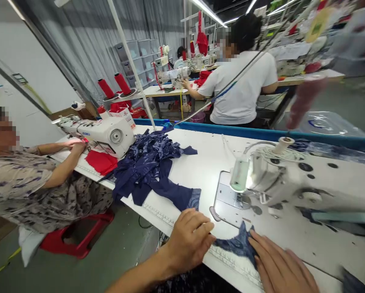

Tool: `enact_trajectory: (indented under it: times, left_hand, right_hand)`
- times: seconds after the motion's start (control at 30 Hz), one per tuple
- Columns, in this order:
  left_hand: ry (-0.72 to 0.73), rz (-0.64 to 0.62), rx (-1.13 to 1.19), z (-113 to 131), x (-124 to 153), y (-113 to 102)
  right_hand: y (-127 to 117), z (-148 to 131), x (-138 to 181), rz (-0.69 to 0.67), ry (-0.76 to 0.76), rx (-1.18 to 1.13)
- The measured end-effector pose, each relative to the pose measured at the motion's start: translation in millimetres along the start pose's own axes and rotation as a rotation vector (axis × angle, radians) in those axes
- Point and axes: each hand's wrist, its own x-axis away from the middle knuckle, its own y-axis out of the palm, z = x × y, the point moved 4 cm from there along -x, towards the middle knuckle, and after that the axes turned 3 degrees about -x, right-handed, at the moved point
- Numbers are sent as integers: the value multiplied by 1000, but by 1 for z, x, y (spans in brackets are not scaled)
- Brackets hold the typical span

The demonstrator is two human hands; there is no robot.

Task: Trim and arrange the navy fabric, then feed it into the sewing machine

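Right hand [281,266] cut off by the bottom edge; navy fabric piece [239,244] partly under both hands.

Both hands [190,240] [281,266] flat on navy fabric piece [239,244], prob. pinching.

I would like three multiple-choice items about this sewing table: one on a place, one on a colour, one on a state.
1. Where does the small blue fabric piece lie?
A. between both hands
B. on the floor
C. on the red stool

2. What colour are the two thread cones at the back left?
A. white
B. red
C. green

3. How is the right hand?
A. clenched
B. flat, fingers on the piece
C. raised

Answers: 1 A, left hand sits on its other side; 2 B, both red; 3 B, fingers stretched out.
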Motion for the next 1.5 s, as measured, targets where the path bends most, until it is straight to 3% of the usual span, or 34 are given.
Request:
enact_trajectory:
  times: [0.07,0.17,0.27,0.4,0.53,0.63,0.73,0.87,1.0,1.1,1.23,1.5]
  left_hand:
    - [-48,-45,51,11,-5,11]
    - [-230,-123,32,27,-16,38]
    - [-375,-273,-46,34,-28,62]
    - [-372,-392,-38,36,-32,76]
    - [-329,-283,45,36,-21,68]
    - [-315,-232,254,38,-12,55]
    - [-388,-190,535,41,-9,41]
    - [-537,-113,820,44,-13,28]
    - [-589,-88,946,48,-13,27]
    - [-606,-125,946,49,-10,27]
    - [-583,-269,881,48,-6,24]
    - [-585,-275,855,36,-14,25]
  right_hand:
    - [-3,-3,-2,-34,9,28]
    - [-5,-6,-4,-72,21,71]
    - [-7,-8,-3,-67,38,82]
    - [-15,-10,-2,-36,76,4]
    - [-32,-7,-7,84,292,-209]
    - [-33,-3,-12,27,600,-533]
    - [-28,-11,-20,-47,741,-854]
    - [-33,-24,-24,-20,770,-751]
    - [-39,-33,-24,-59,702,-696]
    - [-44,-34,-25,-51,688,-679]
    - [-46,-32,-28,-34,729,-704]
    - [-41,-24,-35,-64,732,-938]
